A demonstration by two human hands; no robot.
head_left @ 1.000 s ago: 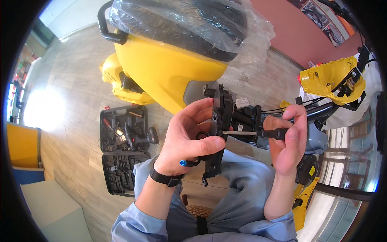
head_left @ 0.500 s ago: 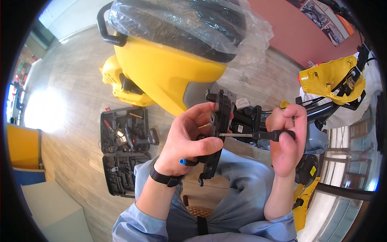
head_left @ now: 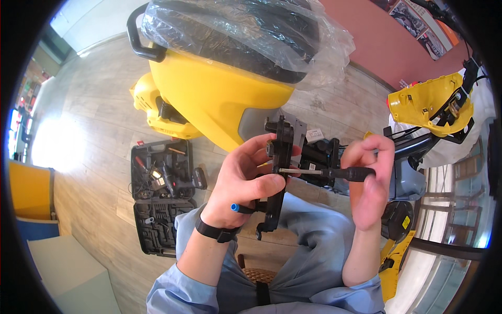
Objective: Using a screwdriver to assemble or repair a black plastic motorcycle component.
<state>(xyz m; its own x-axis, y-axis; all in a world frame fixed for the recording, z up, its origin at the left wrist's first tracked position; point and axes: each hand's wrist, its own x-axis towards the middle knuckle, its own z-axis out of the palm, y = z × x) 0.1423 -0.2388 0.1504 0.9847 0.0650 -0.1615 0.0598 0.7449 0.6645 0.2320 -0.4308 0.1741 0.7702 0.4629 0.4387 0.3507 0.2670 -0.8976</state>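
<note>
In front of my lap, my left hand (head_left: 246, 175) grips a long black plastic bracket (head_left: 273, 212), fingers behind it and thumb across its front. Close to the left wrist, a blue-ended black piece (head_left: 238, 208) juts out from beside the bracket. My right hand (head_left: 371, 183) has its fingers curled at the handle end of a screwdriver (head_left: 340, 173) with a black grip. The metal shaft lies roughly level, and its tip meets the bracket near my left thumb. Whether a screw sits under the tip is hidden.
A yellow scooter body (head_left: 209, 89) with a plastic-wrapped seat (head_left: 230, 36) stands ahead. On the floor at left lies an opened black tool case (head_left: 162, 196) holding a drill and hand tools. At right are a yellow cover (head_left: 426, 104) and a grey-black scooter frame (head_left: 413, 149).
The bracket has turned slightly in my left hand. The screwdriver's handle has shifted a little left, and the fingers of my right hand have moved around it.
</note>
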